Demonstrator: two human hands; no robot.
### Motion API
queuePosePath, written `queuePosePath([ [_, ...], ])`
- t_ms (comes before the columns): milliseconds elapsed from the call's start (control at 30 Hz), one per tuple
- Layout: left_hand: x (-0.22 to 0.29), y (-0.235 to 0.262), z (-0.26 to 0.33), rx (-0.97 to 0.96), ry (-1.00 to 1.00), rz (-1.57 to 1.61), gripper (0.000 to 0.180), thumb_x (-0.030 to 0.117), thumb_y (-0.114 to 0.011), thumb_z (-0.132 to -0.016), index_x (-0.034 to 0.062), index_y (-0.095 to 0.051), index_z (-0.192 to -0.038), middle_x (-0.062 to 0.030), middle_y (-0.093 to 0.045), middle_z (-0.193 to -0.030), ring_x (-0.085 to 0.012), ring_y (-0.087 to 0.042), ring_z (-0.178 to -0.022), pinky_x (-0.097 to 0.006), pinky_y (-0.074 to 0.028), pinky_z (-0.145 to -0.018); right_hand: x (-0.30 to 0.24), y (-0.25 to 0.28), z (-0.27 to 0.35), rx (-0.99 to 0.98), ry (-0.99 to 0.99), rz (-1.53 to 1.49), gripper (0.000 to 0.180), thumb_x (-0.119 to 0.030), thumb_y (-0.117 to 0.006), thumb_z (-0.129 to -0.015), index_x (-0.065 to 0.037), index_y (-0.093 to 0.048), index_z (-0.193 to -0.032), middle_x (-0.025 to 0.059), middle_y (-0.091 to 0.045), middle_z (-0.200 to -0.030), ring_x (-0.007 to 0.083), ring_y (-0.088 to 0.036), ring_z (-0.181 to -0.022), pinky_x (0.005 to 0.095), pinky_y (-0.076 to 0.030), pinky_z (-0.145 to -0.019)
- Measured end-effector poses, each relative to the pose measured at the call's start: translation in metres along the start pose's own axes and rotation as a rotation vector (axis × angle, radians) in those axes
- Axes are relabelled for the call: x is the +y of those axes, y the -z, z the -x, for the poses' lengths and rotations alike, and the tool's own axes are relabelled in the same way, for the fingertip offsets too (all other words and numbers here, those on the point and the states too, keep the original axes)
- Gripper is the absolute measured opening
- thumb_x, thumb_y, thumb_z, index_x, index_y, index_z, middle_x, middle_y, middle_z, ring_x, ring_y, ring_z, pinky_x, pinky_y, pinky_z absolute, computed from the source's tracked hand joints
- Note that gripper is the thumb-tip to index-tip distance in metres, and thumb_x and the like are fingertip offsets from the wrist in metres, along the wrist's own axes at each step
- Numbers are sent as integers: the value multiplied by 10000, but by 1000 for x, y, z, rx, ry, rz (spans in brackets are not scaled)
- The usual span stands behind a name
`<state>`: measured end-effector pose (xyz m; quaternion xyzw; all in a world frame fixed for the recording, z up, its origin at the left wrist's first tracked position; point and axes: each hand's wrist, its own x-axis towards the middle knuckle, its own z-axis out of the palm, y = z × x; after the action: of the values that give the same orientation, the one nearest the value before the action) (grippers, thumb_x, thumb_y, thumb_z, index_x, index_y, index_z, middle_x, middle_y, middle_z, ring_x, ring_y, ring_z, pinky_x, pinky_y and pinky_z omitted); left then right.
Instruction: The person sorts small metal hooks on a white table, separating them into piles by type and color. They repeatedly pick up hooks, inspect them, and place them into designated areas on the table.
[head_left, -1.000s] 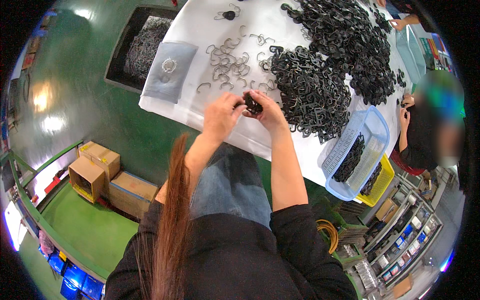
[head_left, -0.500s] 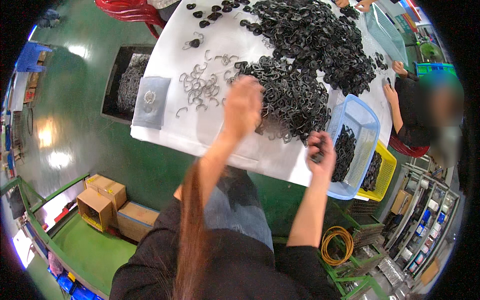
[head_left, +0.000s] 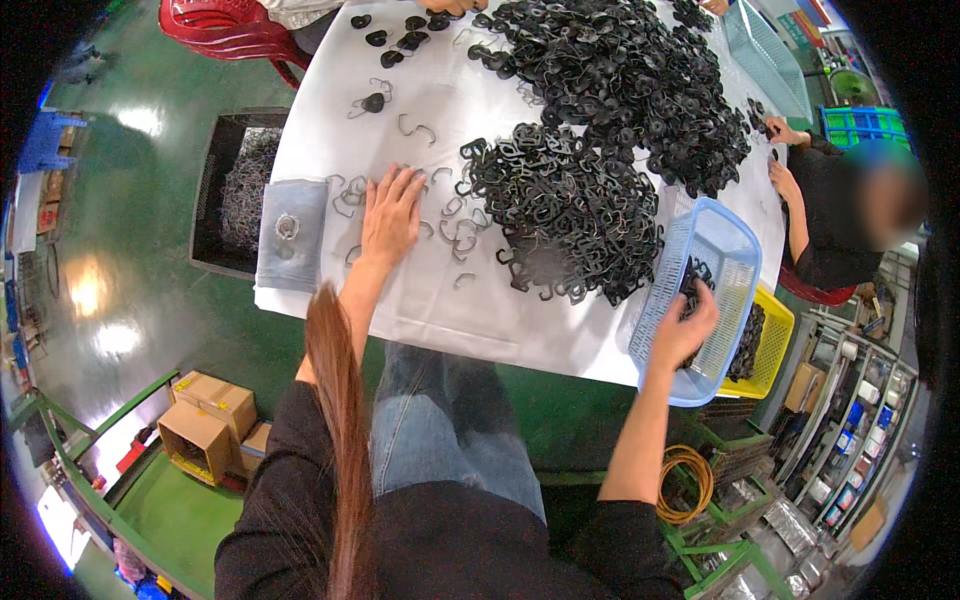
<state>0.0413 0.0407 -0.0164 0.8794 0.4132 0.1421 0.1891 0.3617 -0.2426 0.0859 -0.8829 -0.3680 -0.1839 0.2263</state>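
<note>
Left hand (head_left: 392, 215) lies flat and open on loose wire clips (head_left: 455, 225), centre frame. Right hand (head_left: 685, 330) is curled in the blue basket (head_left: 735, 250); its grip is unclear. Clips look light, stiff, tangle-prone: pinch one by its bend.

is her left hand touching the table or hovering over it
Touching. The head view shows the left hand lying flat, fingers spread, on the white table among the loose metal clips, with no gap or shadow under it.
</note>
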Motion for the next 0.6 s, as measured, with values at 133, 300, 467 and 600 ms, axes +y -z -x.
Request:
queuePosePath([
  [133,16,4,-3,91,-64,-49,492,210,-541,-850,196,-425,-1328,-36,-346,-1413,-257,-214,-1361,-563,-154,-1074,-157,-41,51,-374,220,-493,337,31,-563,-718,-91,-594,-1031,120,-561,-952,283,-559,-864,364,-482,-711],
  [300,0,-2,-58,189,24,-122,480,217,-528,-860,164,-425,-1326,-43,-329,-1427,-252,-202,-1366,-565,-148,-1077,-239,-75,93,-888,-199,-116,688,-113,-666,-695,-43,-339,-1296,187,-414,-1133,357,-521,-987,415,-470,-799],
  [467,-25,2,-44,-85,-208,-3,496,158,-529,-843,142,-421,-1327,-71,-383,-1395,-255,-277,-1340,-547,-188,-1072,-267,-121,79,-712,-143,-124,677,-67,-624,-702,-13,-329,-1309,207,-395,-1159,388,-535,-961,419,-462,-825],
  [600,-21,18,6,-108,-118,330,418,29,-521,-798,83,-501,-1212,-108,-447,-1320,-261,-365,-1281,-471,-279,-1059,-301,-143,75,-776,-11,-412,524,-45,-581,-722,-40,-460,-1232,176,-457,-1120,348,-541,-954,411,-454,-840],
])
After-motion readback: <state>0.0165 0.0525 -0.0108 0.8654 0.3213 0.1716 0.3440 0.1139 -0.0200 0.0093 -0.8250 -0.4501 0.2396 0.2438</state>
